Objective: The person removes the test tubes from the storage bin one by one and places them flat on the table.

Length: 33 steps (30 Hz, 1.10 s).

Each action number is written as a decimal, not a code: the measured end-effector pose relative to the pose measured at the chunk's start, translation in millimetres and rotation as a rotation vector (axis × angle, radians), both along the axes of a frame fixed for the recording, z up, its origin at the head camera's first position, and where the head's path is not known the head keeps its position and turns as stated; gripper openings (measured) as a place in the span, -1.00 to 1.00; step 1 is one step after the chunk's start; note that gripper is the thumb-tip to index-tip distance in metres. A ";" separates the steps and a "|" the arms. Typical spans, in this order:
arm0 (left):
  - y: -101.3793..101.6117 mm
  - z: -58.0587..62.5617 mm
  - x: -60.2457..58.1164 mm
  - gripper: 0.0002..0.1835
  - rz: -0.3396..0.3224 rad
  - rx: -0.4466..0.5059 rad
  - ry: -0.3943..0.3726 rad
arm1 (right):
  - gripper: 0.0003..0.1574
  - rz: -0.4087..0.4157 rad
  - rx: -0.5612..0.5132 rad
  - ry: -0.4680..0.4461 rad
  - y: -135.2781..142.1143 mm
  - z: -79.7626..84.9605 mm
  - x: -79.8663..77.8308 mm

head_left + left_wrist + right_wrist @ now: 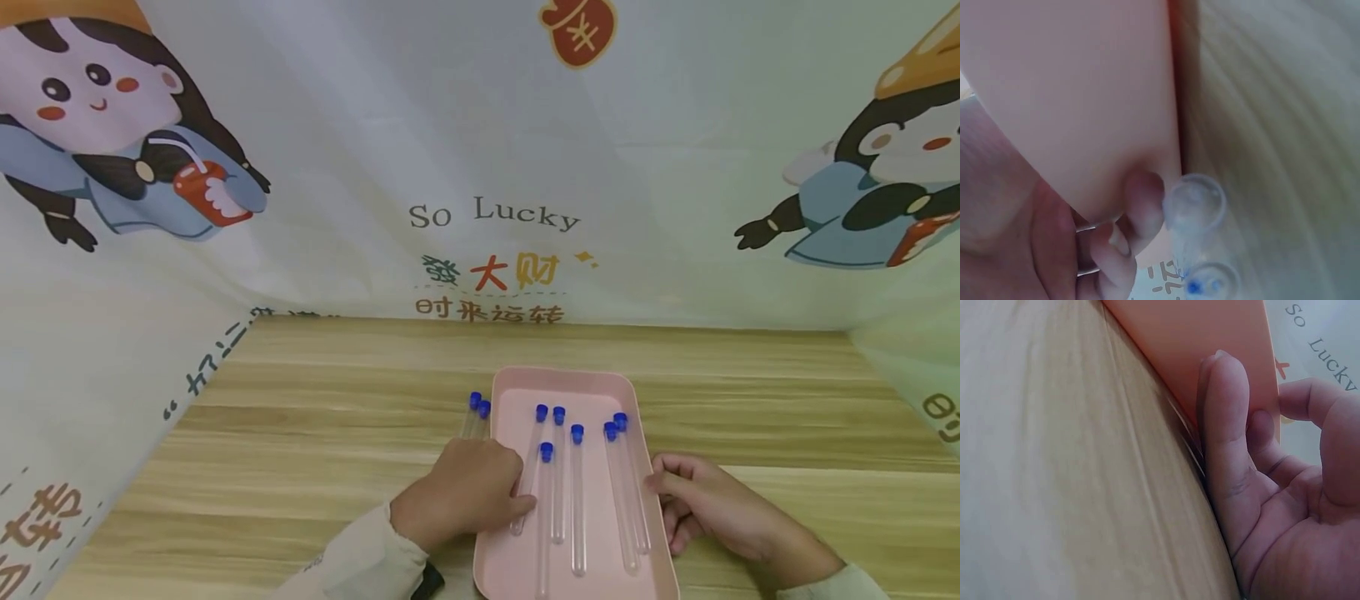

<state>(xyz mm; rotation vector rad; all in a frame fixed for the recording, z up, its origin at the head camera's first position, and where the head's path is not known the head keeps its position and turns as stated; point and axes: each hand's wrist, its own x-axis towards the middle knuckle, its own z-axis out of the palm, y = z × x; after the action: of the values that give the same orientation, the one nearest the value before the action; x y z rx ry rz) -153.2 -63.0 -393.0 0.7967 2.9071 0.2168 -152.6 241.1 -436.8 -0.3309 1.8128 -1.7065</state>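
Note:
A shallow pink tray [504, 562] lies lengthwise in front of me in the head view, with several clear test tubes [578, 521] in it, their blue caps toward the far end. My left hand [476, 483] grips the tray's left side, thumb over the rim and fingers curled against the outer wall. Just outside that wall, two more capped tubes [476, 402] lie partly hidden behind this hand; the rounded end of a tube [1196, 203] shows beside its fingertips in the left wrist view. On the right side, my right hand [716, 504] holds the rim between thumb and curled fingers.
Under the tray is a wood-grain tabletop [337, 400]. A pale printed cloth [675, 208] with cartoon figures and lettering rises at the back and both sides. A small black object [429, 581] shows beside the left sleeve.

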 end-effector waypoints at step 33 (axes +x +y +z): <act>-1.5 1.1 -5.8 -0.52 0.020 0.040 0.026 | -0.78 -0.008 0.005 -0.001 -0.4 1.0 0.3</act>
<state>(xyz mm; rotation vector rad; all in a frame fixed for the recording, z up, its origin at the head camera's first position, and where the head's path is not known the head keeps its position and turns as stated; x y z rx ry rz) -159.0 -64.5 -391.9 0.7833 2.9450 0.2691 -152.3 240.6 -435.8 -0.3210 1.8195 -1.7065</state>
